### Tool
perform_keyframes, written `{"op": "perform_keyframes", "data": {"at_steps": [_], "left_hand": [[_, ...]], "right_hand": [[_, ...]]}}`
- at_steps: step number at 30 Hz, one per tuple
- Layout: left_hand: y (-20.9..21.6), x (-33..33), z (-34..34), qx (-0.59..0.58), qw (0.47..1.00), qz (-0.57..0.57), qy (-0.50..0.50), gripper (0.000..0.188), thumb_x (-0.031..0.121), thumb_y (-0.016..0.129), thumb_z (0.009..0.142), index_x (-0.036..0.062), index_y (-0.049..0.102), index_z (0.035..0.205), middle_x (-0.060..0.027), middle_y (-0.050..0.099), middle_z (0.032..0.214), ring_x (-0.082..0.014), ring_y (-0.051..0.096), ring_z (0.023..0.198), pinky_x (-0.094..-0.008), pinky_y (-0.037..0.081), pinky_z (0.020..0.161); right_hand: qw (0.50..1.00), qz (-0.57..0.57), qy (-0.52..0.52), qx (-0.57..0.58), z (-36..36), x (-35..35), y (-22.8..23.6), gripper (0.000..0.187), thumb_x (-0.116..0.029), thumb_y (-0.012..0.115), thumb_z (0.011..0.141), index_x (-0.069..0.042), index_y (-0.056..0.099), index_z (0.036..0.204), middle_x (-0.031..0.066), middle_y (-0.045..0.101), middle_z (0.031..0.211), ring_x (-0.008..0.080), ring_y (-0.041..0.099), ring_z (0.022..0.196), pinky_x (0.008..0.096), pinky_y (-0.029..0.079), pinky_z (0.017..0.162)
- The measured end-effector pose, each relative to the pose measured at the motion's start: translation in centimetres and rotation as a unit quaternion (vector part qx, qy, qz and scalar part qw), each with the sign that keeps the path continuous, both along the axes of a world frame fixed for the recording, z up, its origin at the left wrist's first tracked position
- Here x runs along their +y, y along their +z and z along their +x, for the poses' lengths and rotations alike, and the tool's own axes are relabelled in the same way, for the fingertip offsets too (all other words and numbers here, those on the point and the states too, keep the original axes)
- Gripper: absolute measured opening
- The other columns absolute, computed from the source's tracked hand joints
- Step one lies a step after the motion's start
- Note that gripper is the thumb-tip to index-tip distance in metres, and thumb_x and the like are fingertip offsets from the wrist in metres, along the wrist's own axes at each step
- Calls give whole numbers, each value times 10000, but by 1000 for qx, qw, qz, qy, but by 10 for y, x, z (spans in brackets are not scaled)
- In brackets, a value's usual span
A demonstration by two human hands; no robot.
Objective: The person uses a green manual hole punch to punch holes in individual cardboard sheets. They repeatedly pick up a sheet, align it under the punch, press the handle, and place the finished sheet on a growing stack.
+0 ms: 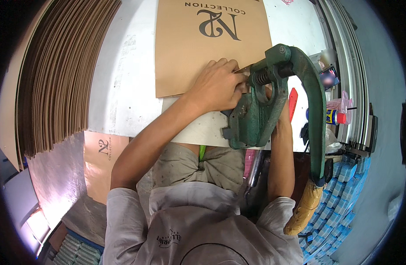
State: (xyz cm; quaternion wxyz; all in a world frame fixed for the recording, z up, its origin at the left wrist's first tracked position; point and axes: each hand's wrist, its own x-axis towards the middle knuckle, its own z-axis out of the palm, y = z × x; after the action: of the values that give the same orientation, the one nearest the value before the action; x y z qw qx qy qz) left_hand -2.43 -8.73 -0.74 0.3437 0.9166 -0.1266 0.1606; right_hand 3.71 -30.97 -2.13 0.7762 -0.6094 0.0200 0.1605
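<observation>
A flat brown kraft paper bag (181,66) with black printing lies on the white table, its near edge towards me. My left hand (218,84) rests over that edge with curled fingers, pinching the bag where it meets a green hand press (256,119). The press stands at the table's near edge; its long curved lever (317,115) arches up and comes down on the right, ending in a handle wrapped in yellow tape (305,210). My right hand (268,92) reaches in behind the press. Most of it is hidden there, so its fingers cannot be read.
A tall stack of brown cardboard sheets or bags (62,79) stands at the left. Beyond the lever lie a red strip-like tool (293,104), a spray can with a red cap (333,117) and a phone (329,78). Many blue-wrapped packs (335,203) are piled lower right.
</observation>
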Motion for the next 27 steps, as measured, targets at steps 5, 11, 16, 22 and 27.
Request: {"op": "perform_keyframes", "data": {"at_steps": [5, 11, 16, 22, 27], "left_hand": [[-2, -9, 4, -14, 1000, -7, 9, 249, 254, 819, 811, 59, 800, 965, -92, 636, 998, -300, 600, 971, -424, 483, 860], [-3, -6, 5, -7, 1000, -16, -4, 266, 265, 838, 795, 55, 798, 955, -86, 634, 992, -301, 597, 964, -431, 484, 867], [-5, -7, 3, -16, 1000, 11, -6, 305, 245, 827, 803, 52, 782, 1034, -103, 642, 1026, -307, 607, 1003, -441, 487, 896], [-7, 12, 9, -42, 986, 150, 54, 434, 34, 692, 806, 96, 735, 1233, -102, 640, 1306, -309, 577, 1212, -441, 465, 1030], [-19, 11, 20, -80, 964, 248, 47, 460, 63, 663, 829, 120, 717, 1282, -156, 505, 1538, -343, 470, 1412, -535, 338, 1184]], "right_hand": [[936, -340, 34, -81, 21, -64, 28, 349, -270, 791, 941, 37, 731, 1095, 27, 698, 919, 95, 633, 753, 244, 503, 653], [766, -286, 37, -575, -97, -76, 219, 868, -737, 328, 993, -46, 493, 1492, 305, 513, 1497, 465, 489, 1405, 599, 297, 1210], [625, -434, 339, -553, -126, -26, 194, 914, -783, 462, 926, -26, 560, 1428, 310, 574, 1436, 494, 486, 1411, 628, 122, 1262], [840, -38, 275, -467, -100, -25, 193, 811, -718, 541, 944, -31, 620, 1367, 298, 632, 1370, 462, 542, 1367, 623, 134, 1264], [883, -309, 18, -353, -5, -43, 110, 218, -143, 623, 1036, 10, 744, 1132, 105, 770, 1017, 170, 717, 984, 352, 556, 891]]}}
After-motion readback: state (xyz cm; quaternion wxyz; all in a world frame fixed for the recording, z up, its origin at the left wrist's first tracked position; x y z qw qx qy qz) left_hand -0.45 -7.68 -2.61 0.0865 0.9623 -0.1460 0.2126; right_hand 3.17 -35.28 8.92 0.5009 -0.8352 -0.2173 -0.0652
